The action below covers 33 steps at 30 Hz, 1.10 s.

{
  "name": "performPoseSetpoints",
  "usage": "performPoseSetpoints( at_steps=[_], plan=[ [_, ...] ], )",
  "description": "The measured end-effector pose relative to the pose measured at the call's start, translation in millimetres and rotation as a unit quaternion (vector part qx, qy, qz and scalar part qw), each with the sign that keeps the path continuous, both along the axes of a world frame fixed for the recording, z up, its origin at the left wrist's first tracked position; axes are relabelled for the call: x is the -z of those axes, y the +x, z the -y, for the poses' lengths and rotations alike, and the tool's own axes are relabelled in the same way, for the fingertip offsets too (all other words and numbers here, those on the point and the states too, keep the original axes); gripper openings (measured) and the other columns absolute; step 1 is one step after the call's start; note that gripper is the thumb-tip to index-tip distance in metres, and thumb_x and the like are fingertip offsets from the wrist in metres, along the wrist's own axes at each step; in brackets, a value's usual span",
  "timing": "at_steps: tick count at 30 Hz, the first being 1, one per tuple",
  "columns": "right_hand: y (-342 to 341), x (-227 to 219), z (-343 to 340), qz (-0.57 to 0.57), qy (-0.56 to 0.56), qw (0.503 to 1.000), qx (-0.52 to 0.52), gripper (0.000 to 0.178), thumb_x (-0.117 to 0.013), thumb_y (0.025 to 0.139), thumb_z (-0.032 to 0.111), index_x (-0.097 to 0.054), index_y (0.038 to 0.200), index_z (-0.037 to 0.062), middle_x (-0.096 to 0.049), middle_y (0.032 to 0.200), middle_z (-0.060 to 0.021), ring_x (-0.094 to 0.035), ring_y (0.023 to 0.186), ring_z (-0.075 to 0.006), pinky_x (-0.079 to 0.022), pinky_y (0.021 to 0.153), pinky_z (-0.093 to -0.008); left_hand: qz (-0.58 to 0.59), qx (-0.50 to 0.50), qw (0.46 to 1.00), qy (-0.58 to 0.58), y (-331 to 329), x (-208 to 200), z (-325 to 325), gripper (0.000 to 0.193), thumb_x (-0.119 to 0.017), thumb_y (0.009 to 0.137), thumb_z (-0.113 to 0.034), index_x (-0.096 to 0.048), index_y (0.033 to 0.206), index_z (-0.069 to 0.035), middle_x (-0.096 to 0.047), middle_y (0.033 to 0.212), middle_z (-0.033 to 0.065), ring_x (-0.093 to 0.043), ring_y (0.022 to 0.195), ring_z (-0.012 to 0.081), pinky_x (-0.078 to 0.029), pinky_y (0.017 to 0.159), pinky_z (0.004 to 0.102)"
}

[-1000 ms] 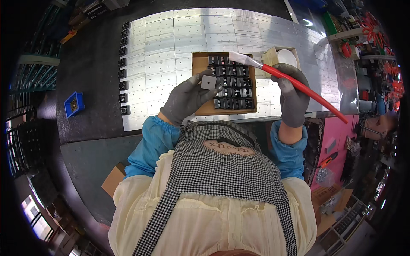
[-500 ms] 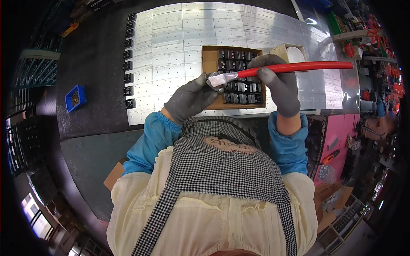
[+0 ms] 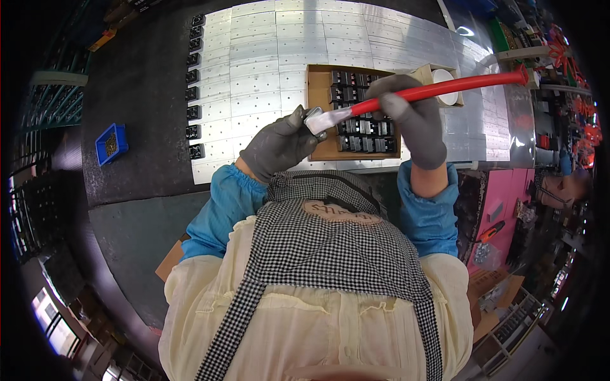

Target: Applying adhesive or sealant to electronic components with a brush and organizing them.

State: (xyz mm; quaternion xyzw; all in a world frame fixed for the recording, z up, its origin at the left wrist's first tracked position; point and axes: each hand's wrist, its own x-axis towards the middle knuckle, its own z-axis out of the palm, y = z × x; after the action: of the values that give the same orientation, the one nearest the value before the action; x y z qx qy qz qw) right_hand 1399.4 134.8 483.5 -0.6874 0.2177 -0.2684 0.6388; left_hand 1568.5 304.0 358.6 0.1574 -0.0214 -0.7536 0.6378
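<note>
My left hand [image 3: 277, 145], in a grey glove, pinches a small block [image 3: 311, 115] with a pale metallic face between thumb and fingers. My right hand [image 3: 416, 127], gloved the same way, grips a brush [image 3: 460, 84] with a long red handle and a metal collar. Its white-coated bristles lie against the block's face, hiding part of it. Under and beyond the hands sits a shallow cardboard tray [image 3: 318, 82] with rows of black modules [image 3: 365, 145]. My right hand covers some of those rows.
Flat silver metal plates [image 3: 254, 57] cover the bench in a grid. Several black modules [image 3: 192, 94] line their left edge. A white round tub [image 3: 443, 75] sits in a box behind the brush handle. A blue bin [image 3: 103, 152] of small parts stands far left.
The brush has tilted, its handle's far end now higher, while the bristles stay at the block. The block's face shows brighter. Both hands keep their grip.
</note>
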Motion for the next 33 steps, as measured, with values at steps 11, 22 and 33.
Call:
performPoseSetpoints(
  at_steps=[11,22,33],
  plan=[
    [3.5,-0.6,-4.6,-0.008,-0.033,0.998,-0.058,0.022,-0.064,0.089,0.018,-0.066,0.099,-0.0021,-0.063,0.082,-0.005,-0.056,0.073,-0.0097,-0.046,0.065,-0.0227,0.061,-0.012,0.998,-0.02,-1.9,-7.9,0.9,0.056,-0.06,0.091,-0.047,-0.052,0.123,-0.002,-0.058,0.108,0.0056,-0.052,0.096,0.0111,-0.048,0.079,0.02],
    [0.4,3.0,-4.2,-0.037,-0.056,0.998,-0.003,0.023,-0.066,0.087,0.02,-0.066,0.1,0.0003,-0.064,0.08,-0.0038,-0.057,0.073,-0.0104,-0.047,0.067,-0.0237,0.009,-0.005,1.0,-0.016,3.3,5.2,0.6,0.053,-0.059,0.093,-0.04,-0.047,0.128,-0.001,-0.057,0.112,0.0104,-0.055,0.1,0.0141,-0.052,0.082,0.018],
    [-13.3,5.6,-1.4,0.022,0.005,0.996,0.092,0.027,-0.065,0.087,0.02,-0.065,0.101,-0.0034,-0.065,0.081,-0.008,-0.06,0.073,-0.0114,-0.047,0.066,-0.0227,-0.005,-0.04,0.999,0.024,4.3,-3.6,2.1,0.053,-0.046,0.101,-0.029,-0.031,0.138,0.006,-0.049,0.126,0.0199,-0.06,0.108,0.0227,-0.058,0.089,0.0212]
  ],
)
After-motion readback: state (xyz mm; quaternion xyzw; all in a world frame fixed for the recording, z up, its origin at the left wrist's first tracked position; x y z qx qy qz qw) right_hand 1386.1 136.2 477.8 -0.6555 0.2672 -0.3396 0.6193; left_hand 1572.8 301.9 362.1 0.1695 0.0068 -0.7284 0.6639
